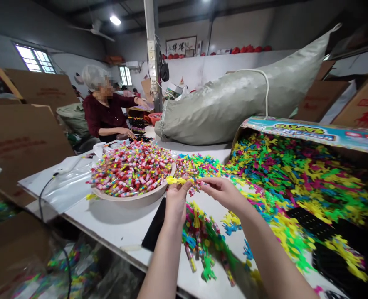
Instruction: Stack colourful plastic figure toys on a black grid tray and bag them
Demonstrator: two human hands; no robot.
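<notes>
My left hand [177, 198] is closed on a small yellow plastic toy piece [173, 180], which points left over the bowl's edge. My right hand [223, 192] pinches the end of a small pink wrapped candy tube [201, 183] close to the left fingertips; whether tube and toy piece touch, I cannot tell. Under my hands lies a pile of candy tubes with coloured figures on them [207, 236]. To the left, a wide bowl [134, 200] is heaped with red, pink and yellow candy tubes [134, 168]. Loose coloured plastic figures [277, 207] spread right of my right arm.
A tipped carton [314, 131] spills many plastic figures on the right. Behind it lies a large grey-green sack [215, 106]. Black perforated trays [311, 220] sit at right. Another person [104, 108] works across the table [124, 236]. A cable [40, 195] hangs over the left edge.
</notes>
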